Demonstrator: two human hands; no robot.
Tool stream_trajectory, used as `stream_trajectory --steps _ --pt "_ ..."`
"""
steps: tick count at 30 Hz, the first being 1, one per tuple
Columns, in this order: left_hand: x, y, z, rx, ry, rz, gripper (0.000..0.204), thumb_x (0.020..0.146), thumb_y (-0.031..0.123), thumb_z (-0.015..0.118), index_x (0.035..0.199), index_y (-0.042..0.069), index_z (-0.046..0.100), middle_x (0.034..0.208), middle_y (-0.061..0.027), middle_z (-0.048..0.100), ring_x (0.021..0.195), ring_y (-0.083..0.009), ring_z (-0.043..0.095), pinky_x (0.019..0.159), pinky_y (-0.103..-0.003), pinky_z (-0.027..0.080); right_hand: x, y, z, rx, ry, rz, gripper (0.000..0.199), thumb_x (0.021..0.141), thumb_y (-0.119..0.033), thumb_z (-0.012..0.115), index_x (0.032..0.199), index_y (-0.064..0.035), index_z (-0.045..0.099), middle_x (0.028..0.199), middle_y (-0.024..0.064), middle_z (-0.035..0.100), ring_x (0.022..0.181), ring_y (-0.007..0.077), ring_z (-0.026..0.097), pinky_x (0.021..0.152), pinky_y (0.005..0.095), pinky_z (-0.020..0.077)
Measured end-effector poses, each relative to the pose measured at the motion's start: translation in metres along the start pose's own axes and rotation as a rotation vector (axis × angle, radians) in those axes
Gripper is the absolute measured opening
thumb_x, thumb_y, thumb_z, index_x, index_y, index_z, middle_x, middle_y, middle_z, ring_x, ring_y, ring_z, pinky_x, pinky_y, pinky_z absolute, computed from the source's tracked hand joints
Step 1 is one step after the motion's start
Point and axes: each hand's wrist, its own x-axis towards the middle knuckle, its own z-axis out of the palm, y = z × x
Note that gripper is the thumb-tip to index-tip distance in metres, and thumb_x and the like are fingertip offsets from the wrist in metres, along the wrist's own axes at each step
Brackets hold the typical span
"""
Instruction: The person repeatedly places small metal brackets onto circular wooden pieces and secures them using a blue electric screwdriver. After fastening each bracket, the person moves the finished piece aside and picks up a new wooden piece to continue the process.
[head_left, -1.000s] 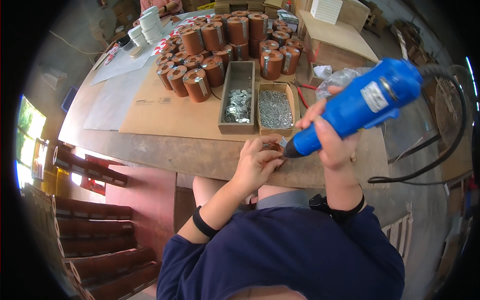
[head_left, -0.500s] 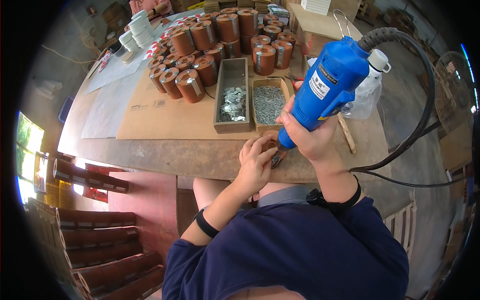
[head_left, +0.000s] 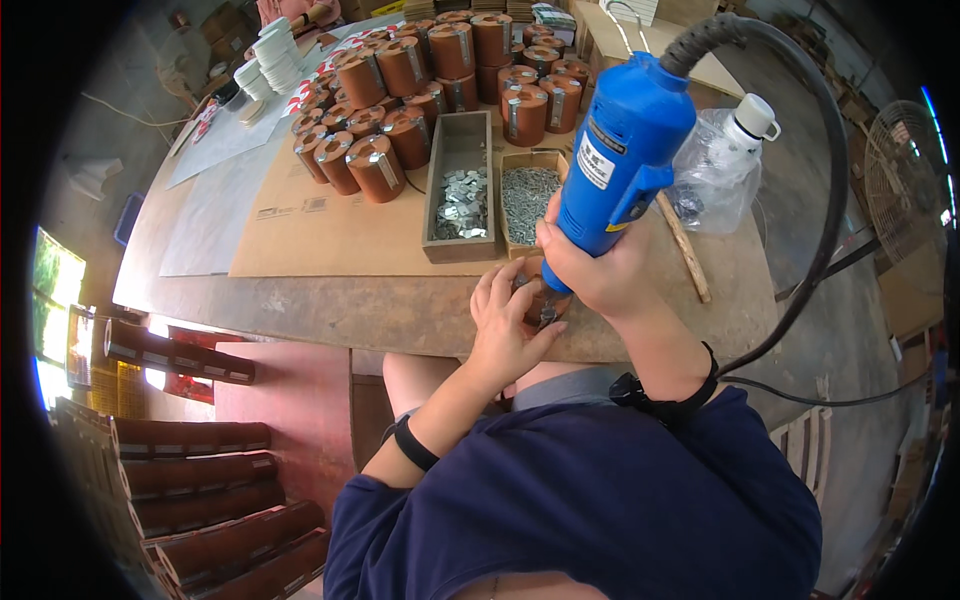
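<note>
My right hand [head_left: 598, 272] grips a blue electric screwdriver [head_left: 618, 170], held nearly upright, its tip pressed down onto a small brown coil [head_left: 545, 302] at the near table edge. My left hand [head_left: 503, 322] wraps around that coil and steadies it. A thick black cable [head_left: 820, 160] loops from the tool's top down past my right arm. Just beyond the hands stand two narrow wooden trays: one [head_left: 442, 190] with metal brackets, one [head_left: 512, 158] with small screws.
Many brown copper-wound coils [head_left: 420, 70] are stacked at the far side on a cardboard sheet [head_left: 320, 230]. A clear plastic bottle with a white cap [head_left: 722, 165] and a wooden stick [head_left: 685, 248] lie to the right. Stacked white cups [head_left: 270, 55] stand far left. A stack of reddish-brown bars [head_left: 180, 350] lies below left.
My right hand has swung the blue screwdriver from a slanted position to nearly upright over the coil. The view has shifted closer to the table; my left hand stays on the coil.
</note>
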Motion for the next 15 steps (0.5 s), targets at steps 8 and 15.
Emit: stream_trajectory --steps 8,15 --pt "0.002 -0.008 0.013 0.028 0.023 -0.004 0.056 0.055 0.028 0.075 0.102 0.007 0.053 0.125 -0.0227 0.031 0.115 -0.0406 0.031 0.093 -0.050 0.026 0.002 0.004 0.005 -0.080 0.020 -0.014 0.030 0.066 -0.003 0.062 0.093 -0.0016 0.049 0.077 0.0036 0.056 0.066 0.0100 0.054 0.059 0.0250 0.0454" --pt "0.004 -0.009 0.017 -0.167 0.016 -0.066 0.050 0.056 0.016 0.076 0.099 0.004 0.053 0.124 -0.0226 0.031 0.106 -0.0376 0.042 0.085 -0.042 0.040 0.003 0.008 0.007 -0.159 -0.008 -0.039 0.037 0.063 -0.010 0.066 0.095 -0.0019 0.049 0.074 0.0047 0.057 0.063 0.0110 0.055 0.058 0.0259 0.0460"
